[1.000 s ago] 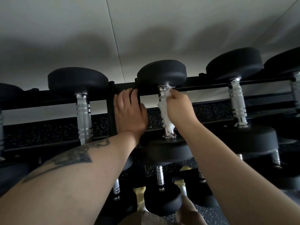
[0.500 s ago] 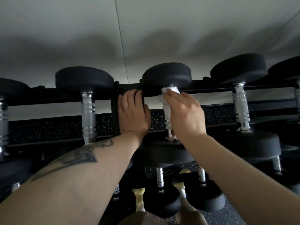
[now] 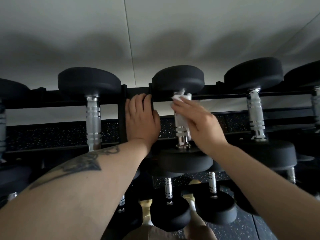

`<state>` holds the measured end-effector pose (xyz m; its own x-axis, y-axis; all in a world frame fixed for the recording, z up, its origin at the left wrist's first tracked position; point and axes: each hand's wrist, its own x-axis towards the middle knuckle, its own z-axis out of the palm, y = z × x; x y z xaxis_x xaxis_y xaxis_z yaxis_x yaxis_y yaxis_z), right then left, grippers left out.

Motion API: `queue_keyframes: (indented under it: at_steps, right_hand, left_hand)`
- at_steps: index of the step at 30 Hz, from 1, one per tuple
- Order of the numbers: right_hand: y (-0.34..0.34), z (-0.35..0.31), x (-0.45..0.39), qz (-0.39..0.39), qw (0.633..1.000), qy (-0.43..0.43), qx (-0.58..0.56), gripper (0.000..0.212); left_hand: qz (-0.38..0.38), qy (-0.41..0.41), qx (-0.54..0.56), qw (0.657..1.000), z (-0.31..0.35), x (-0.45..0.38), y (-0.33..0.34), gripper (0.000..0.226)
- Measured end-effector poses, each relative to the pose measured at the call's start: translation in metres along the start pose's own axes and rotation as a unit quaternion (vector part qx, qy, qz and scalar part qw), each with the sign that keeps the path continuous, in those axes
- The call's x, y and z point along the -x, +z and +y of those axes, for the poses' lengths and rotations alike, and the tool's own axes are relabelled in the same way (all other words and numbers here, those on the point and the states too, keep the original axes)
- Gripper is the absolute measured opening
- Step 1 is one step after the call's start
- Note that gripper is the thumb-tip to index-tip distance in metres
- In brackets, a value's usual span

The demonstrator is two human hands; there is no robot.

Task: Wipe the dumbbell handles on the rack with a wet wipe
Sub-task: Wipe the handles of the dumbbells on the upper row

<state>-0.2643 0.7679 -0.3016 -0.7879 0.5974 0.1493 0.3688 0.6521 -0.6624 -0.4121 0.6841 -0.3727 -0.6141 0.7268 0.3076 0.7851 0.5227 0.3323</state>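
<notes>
Looking down from the head cam: right hand (image 3: 199,123) has the wet wipe (image 3: 180,118) wrapped round the chrome handle (image 3: 181,130) of the middle dumbbell (image 3: 178,80) on the top rack (image 3: 225,96) rail, fingers over the upper end; looks like the thumb curls behind, but it's hidden so can't swear to it; left hand (image 3: 142,118) lies flat, fingers straight, on the black upright just beside it; neighbouring dumbbells sit left (image 3: 90,82) and right (image 3: 254,73); smaller ones hang on the lower tier.
</notes>
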Motion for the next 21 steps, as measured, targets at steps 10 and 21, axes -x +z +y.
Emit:
queue_keyframes:
  at_steps: [10, 21]
  right_hand:
    - [0.003, -0.004, -0.042, 0.015, 0.676, 0.502, -0.539, 0.021]
    - [-0.009, -0.001, -0.006, -0.137, 0.816, 0.443, -0.344, 0.022]
  left_hand:
    - [-0.007, 0.013, 0.003, 1.0, -0.001, 0.0, 0.0, 0.045]
    - [-0.027, -0.001, -0.022, 0.999, 0.0, -0.001, 0.0, 0.045]
